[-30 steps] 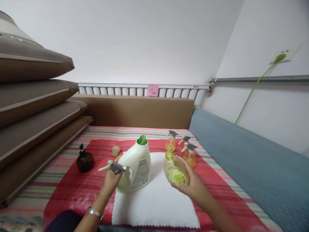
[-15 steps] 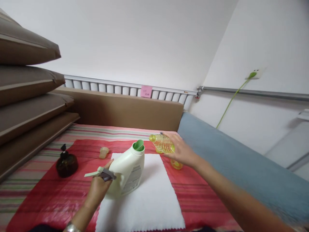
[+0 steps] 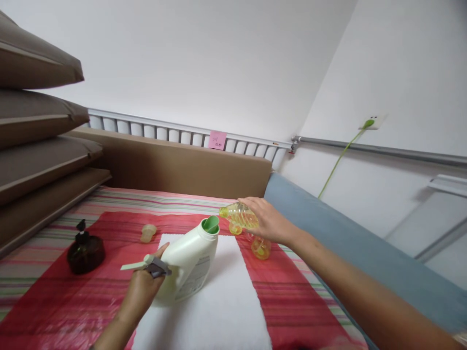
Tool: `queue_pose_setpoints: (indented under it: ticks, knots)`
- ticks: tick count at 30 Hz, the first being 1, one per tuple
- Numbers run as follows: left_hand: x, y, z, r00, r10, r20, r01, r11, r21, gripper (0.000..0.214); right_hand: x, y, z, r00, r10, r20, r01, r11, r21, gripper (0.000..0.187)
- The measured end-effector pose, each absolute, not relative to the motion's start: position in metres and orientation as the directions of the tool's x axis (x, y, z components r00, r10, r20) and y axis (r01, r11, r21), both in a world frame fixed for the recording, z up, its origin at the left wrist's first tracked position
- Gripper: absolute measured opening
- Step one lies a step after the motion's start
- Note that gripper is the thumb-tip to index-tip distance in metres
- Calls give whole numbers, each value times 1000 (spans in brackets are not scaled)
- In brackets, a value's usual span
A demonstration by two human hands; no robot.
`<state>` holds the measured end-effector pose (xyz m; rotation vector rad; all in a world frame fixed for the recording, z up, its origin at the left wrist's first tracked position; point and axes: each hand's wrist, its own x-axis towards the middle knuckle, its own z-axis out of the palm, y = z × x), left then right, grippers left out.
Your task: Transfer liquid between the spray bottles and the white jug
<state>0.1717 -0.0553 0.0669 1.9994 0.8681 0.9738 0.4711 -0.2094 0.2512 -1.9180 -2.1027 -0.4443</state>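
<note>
My left hand is closed around the handle side of a large white detergent jug, tilted to the right over a white cloth. A grey and pale green piece shows at the same hand; I cannot tell its kind. The jug's mouth is uncapped, with a green pour spout inside. My right hand grips a small clear bottle with yellow tints, held sideways. Its neck points left, just above and right of the jug's mouth, apart from it. I cannot make out any liquid flowing.
A dark pump bottle and a translucent cap stand left on the red sheet. Yellowish clear containers sit beneath my right hand. Stacked brown cushions rise at the left; a brown board borders the back.
The small bottle has come closer to the jug's mouth, its neck lower and nearer the green spout. The whole view has shifted slightly.
</note>
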Motion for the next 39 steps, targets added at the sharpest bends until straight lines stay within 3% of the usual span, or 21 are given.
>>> queue_pose_setpoints:
  ticks: [31,39]
  knots:
    - [171,-56,66,500,799,336,257,-507,823,52,465,-198,265,-168,922,349,970,92,223,77]
    - [171,-59,71,478,805,353,236,-504,831,45,463,-197,272,-200,915,350,955,102,279,77]
